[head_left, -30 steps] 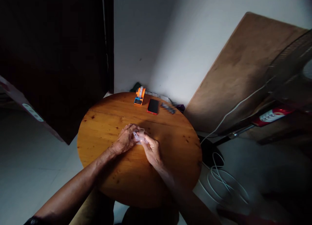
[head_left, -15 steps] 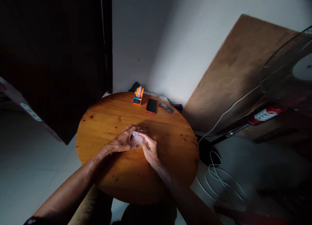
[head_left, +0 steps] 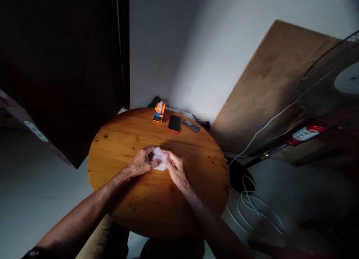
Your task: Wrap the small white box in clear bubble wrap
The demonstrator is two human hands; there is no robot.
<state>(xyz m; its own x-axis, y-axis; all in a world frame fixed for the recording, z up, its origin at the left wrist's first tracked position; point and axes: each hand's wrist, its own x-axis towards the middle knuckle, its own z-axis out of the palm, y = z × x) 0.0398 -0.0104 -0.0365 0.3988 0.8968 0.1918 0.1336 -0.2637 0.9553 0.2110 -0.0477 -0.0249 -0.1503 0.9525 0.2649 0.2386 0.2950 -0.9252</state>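
A small whitish sheet (head_left: 160,163), folded or crumpled, lies between my hands over the middle of the round wooden table (head_left: 120,139). Whether it is paper or plastic film I cannot make out. My left hand (head_left: 143,160) grips its left side, fingers curled round it. From the other side my right hand (head_left: 175,167) pinches the sheet, with the fingers bent over its right edge. Parts of the sheet are hidden behind the fingers of both hands.
At the table's far side stand an orange tape dispenser (head_left: 159,112) and a dark phone with a red edge (head_left: 174,124). A blurred-out item (head_left: 191,125) lies beside them. To the right are a fan (head_left: 331,79), a leaning board (head_left: 260,83) and a coiled white cable (head_left: 249,199).
More of the whitish sheet shows now, opened out wider between my fingers. My right hand has shifted slightly right; both hands keep their hold.
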